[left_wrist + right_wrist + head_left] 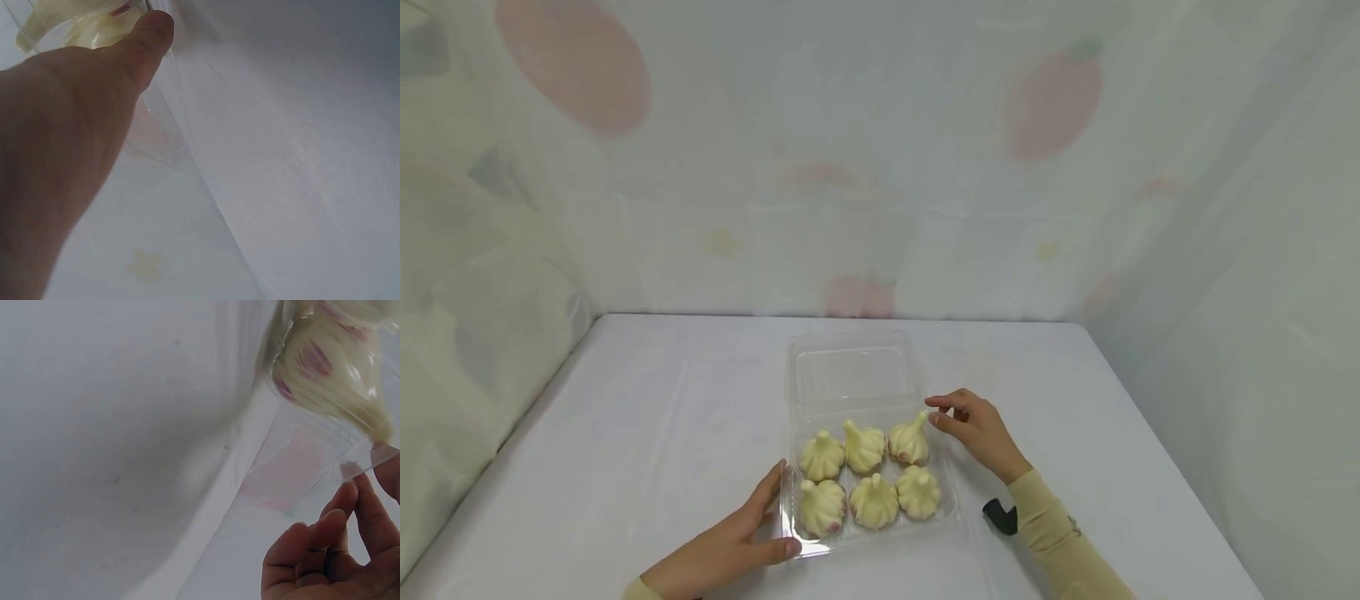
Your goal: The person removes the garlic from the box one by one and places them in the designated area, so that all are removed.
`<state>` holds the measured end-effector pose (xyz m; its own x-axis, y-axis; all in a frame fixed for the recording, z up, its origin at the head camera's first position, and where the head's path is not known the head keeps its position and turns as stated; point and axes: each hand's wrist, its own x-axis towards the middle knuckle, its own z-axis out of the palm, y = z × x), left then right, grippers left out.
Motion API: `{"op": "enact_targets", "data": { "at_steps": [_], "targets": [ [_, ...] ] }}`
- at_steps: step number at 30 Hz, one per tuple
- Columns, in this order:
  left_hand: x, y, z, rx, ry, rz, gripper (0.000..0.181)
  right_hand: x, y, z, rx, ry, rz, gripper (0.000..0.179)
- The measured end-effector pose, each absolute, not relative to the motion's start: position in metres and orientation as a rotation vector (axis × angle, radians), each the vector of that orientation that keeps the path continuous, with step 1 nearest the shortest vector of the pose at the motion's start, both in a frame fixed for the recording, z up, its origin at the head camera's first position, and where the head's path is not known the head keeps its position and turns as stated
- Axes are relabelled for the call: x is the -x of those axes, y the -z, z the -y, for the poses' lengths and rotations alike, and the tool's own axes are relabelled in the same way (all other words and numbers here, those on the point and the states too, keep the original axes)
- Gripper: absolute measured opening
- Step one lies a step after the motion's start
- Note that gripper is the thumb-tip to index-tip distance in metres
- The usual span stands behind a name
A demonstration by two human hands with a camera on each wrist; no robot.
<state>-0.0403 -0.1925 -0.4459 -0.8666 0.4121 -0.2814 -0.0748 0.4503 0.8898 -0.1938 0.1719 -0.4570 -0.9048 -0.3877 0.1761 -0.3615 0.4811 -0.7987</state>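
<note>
A clear plastic clamshell container (887,543), with several pale garlic bulbs (874,502) in two rows, lies on the white table. Its lid (853,375) is folded back away from me. My left hand (733,533) holds the near left corner, thumb on the front rim, fingers along the left side. In the left wrist view, the thumb (140,47) lies over the plastic edge and the other fingers are hidden. Beside the far right bulb (910,440) is my right hand (981,429), its fingertips right at the stem, which is not between them.
A small black object (1000,517) lies on the table (1112,500) by the right forearm, partly covered by the sleeve (1052,525). Fabric walls (850,167) with faded fruit prints stand at the back and both sides.
</note>
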Motion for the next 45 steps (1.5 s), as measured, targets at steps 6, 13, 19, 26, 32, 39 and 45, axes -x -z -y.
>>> {"op": "enact_targets", "data": {
  "at_steps": [6,13,19,26,32,39,45],
  "targets": [
    [0.041,0.444,0.192,-0.279,-1.413,-2.260,0.102,0.193,0.449,-0.165,0.727,1.345,-2.722,0.027],
    [0.040,0.446,0.191,-0.228,-1.438,-2.209,0.103,0.190,0.445,-0.158,0.845,1.173,-2.763,0.024],
    [0.036,0.446,0.192,-0.291,-1.388,-2.263,0.101,0.188,0.445,-0.151,0.963,1.142,-2.749,0.027],
    [0.037,0.446,0.192,-0.318,-1.390,-2.260,0.100,0.185,0.448,-0.146,1.074,1.149,-2.687,0.032],
    [0.037,0.446,0.192,-0.317,-1.388,-2.248,0.100,0.183,0.451,-0.142,1.100,1.135,-2.626,0.037],
    [0.038,0.444,0.192,-0.320,-1.385,-2.265,0.101,0.182,0.450,-0.136,1.083,1.096,-2.645,0.041],
    [0.037,0.445,0.191,-0.305,-1.396,-2.253,0.101,0.180,0.451,-0.135,1.072,1.076,-2.669,0.040]
  ]
}}
